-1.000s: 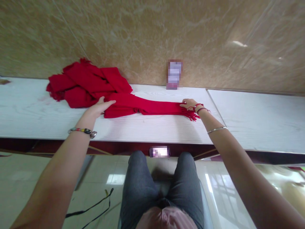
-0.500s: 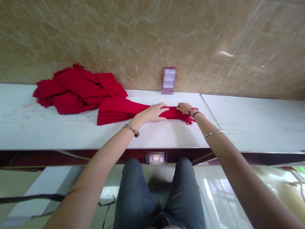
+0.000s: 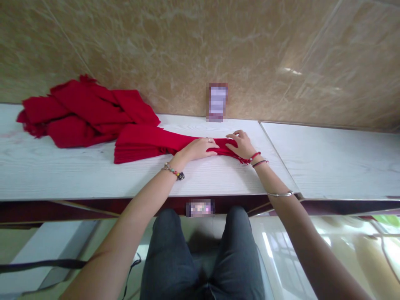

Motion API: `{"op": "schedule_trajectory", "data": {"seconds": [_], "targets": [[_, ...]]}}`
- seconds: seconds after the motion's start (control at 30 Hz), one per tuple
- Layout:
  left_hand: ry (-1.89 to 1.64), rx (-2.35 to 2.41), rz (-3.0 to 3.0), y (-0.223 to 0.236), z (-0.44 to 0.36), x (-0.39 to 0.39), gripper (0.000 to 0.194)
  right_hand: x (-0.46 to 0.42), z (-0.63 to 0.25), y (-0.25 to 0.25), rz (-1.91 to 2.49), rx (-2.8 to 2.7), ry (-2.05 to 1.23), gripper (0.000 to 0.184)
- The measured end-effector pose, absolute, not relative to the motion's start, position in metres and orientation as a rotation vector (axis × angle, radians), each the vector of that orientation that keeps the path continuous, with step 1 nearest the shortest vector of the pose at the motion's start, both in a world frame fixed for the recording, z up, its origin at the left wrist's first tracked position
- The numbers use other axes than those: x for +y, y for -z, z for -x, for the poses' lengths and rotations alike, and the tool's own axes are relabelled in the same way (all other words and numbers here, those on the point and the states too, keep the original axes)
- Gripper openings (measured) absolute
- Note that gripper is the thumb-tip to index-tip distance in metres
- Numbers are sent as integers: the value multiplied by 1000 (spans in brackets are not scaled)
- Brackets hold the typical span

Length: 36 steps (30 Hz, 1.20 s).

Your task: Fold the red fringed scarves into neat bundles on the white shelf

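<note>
A folded red scarf [image 3: 140, 139] lies lengthwise on the white tabletop, its stacked layers showing along the near left edge. My left hand [image 3: 201, 148] is wrapped over its narrowed middle, gathering the layers together. At the scarf's fringed right end, my right hand [image 3: 242, 144] rests with fingers bent and apart, thumb and fingertips touching the cloth. Part of the fringe is hidden under that hand. Left of the folded scarf, and touching it, sits a loose heap of red fabric [image 3: 90, 112] with fringe at its edges.
A blurred-out upright rectangular item [image 3: 218, 102] stands against the marbled wall [image 3: 156, 50]. Another blurred item [image 3: 200, 208] is below the table's front edge, above my knees. A seam crosses the white tabletop [image 3: 337, 158] on the right.
My right hand has loosened from the fringed end, its fingers now spread over the cloth slightly further left. My left hand stays around the scarf's middle. The view has shifted slightly.
</note>
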<state>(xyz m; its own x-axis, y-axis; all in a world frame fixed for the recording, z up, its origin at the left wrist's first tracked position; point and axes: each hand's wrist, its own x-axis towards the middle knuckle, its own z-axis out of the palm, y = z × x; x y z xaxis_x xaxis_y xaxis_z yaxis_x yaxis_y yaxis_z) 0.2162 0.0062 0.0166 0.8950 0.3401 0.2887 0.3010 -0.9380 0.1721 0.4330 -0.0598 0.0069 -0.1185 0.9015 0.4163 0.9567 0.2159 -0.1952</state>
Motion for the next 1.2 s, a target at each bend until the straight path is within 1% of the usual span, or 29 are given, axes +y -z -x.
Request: {"op": "schedule_trajectory", "data": {"seconds": [0.07,0.13,0.2,0.27,0.37,0.43,0.63,0.8,0.9,1.03,1.2], "targets": [[-492,514,-2959,-17,-215,5,28,-64,-434,-10,1620,-2138,186,44],[-499,511,-2970,-18,-214,3,30,-67,-433,-12,1533,-2268,130,54],[-519,511,-2970,-20,-211,3,34,-68,-431,-11,1494,-2355,94,58],[-544,543,-2969,-22,-209,4,34,-66,-429,-9,1474,-2387,95,52],[-566,597,-2961,-23,-208,6,27,-62,-427,-7,1369,-2418,46,35],[-571,606,-2953,-23,-208,7,24,-60,-428,-8,1293,-2413,13,29],[-545,605,-2971,-21,-210,8,22,-57,-434,-12,1211,-2359,-61,27],[-531,590,-2959,-21,-211,6,22,-57,-434,-12,1256,-2305,-91,21],[-577,576,-2939,-19,-212,7,24,-57,-429,-13,1341,-2181,-61,17],[-627,523,-2978,-15,-214,11,24,-58,-424,-13,1315,-2047,17,18],[-647,519,-3004,-16,-212,11,22,-60,-426,-15,1240,-2199,-53,19]]}}
